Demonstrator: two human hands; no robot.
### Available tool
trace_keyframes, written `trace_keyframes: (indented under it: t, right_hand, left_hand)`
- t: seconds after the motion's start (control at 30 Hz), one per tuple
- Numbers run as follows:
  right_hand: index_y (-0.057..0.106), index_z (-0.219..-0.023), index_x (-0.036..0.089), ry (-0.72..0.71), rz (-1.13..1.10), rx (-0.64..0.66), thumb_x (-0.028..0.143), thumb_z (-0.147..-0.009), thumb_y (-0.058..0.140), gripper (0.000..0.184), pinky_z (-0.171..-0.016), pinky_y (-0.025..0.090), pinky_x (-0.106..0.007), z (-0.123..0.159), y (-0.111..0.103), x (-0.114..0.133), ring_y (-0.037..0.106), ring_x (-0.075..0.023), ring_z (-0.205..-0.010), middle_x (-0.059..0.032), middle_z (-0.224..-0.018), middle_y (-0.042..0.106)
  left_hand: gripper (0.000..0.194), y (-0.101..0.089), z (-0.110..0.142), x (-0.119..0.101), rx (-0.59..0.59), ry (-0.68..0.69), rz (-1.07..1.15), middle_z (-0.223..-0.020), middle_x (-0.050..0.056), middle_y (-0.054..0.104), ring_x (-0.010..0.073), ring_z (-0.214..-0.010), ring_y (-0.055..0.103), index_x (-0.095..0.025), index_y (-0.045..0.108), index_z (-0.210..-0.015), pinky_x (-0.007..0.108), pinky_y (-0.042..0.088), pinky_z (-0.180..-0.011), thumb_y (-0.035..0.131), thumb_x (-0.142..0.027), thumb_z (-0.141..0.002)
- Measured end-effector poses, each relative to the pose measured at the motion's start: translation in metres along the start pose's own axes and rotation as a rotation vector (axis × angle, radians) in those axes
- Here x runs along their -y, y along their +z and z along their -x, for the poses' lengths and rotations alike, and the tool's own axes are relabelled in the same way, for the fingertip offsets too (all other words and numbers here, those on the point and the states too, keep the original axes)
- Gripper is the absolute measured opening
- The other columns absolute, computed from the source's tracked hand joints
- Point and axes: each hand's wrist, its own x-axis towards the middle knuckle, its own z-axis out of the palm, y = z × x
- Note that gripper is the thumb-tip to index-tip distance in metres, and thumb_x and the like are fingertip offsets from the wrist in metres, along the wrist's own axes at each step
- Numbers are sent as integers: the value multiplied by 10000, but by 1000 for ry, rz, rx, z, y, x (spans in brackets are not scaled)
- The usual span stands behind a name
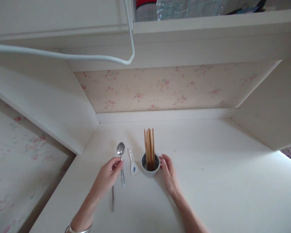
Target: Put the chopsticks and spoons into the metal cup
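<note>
My left hand [109, 172] pinches a metal spoon [121, 149] by its handle, the bowl pointing away from me. Partly hidden below that hand lies a thin metal utensil [113, 199]; only its handle end shows. Just right of the spoon, a white soup spoon [134, 169] with a blue mark rests on the white tabletop. My right hand [168, 173] has its fingers closed on the handle of a light-coloured mug [149, 173]. Several wooden chopsticks [149, 149] stand upright in the mug, leaning on its inside.
A white shelf [208, 24] with clear plastic bottles [184, 9] runs overhead. A white cable [87, 57] hangs across the upper left. White side panels [46, 97] and a floral back wall [147, 87] enclose the white tabletop [220, 181].
</note>
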Motion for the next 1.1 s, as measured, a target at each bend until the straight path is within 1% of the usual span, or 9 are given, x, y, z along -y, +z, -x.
trace_keyframes:
  t: [0.13,0.27,0.37,0.47,0.57,0.67,0.83,0.93,1.1]
  right_hand:
    - [489,-1246,227,-3,27,10,529,-915,455,449,-897,477,-390,0,0,-1,632,-231,-965,-91,-1192,625]
    - [472,-1249,238,-16,55,5,523,-931,424,430,-868,489,-373,1,0,-3,634,-217,-942,-81,-1188,620]
    - [470,-1236,237,-33,58,-9,519,-937,413,415,-856,498,-362,0,0,-6,631,-205,-922,-75,-1172,621]
    - [469,-1232,233,-42,50,-13,517,-938,411,413,-851,502,-356,0,0,-8,625,-200,-922,-75,-1168,620]
    - [477,-1230,220,-40,34,-20,526,-929,425,433,-848,506,-358,-1,1,-9,626,-203,-916,-84,-1161,624]
    - [489,-1231,206,-34,11,-22,531,-918,446,453,-845,509,-364,-1,1,-8,631,-206,-912,-92,-1160,627]
    - [507,-1223,200,-37,15,-32,533,-907,462,461,-828,513,-365,0,0,-5,634,-205,-890,-92,-1142,639]
    - [511,-1221,205,-37,13,-38,534,-900,474,461,-832,512,-364,1,0,-4,634,-205,-897,-86,-1139,643]
    - [503,-1216,214,-25,6,-40,530,-898,477,449,-828,507,-373,2,1,-3,633,-203,-878,-83,-1136,639]
  left_hand:
    - [333,14,-12,-32,-50,33,438,-745,-24,595,111,-608,514,-193,566,-1043,214,407,-563,569,-461,-846]
    - [297,34,-29,-52,-113,76,589,-761,-12,612,112,-654,537,-176,595,-960,207,412,-560,640,-423,-800]
    - [292,48,-37,-55,-118,36,555,-719,-9,621,118,-638,541,-168,622,-874,209,402,-545,642,-447,-788]
    - [319,60,-37,-52,-97,-1,422,-716,8,653,138,-652,576,-167,650,-832,227,416,-587,607,-482,-801]
    - [336,70,-35,-45,-98,31,282,-779,32,691,162,-706,615,-170,662,-823,250,442,-662,585,-496,-809]
    - [342,77,-32,-37,-117,59,223,-831,36,694,155,-687,616,-171,649,-872,256,459,-668,576,-500,-810]
    - [382,83,-30,-30,-120,59,239,-881,43,675,140,-663,600,-166,623,-969,258,478,-647,583,-507,-799]
    - [389,83,-27,-30,-84,57,286,-902,44,668,137,-684,594,-167,614,-981,258,480,-652,602,-506,-791]
    - [507,87,-19,-24,-24,37,427,-1056,89,642,166,-852,609,-162,541,-1136,278,492,-732,660,-485,-764]
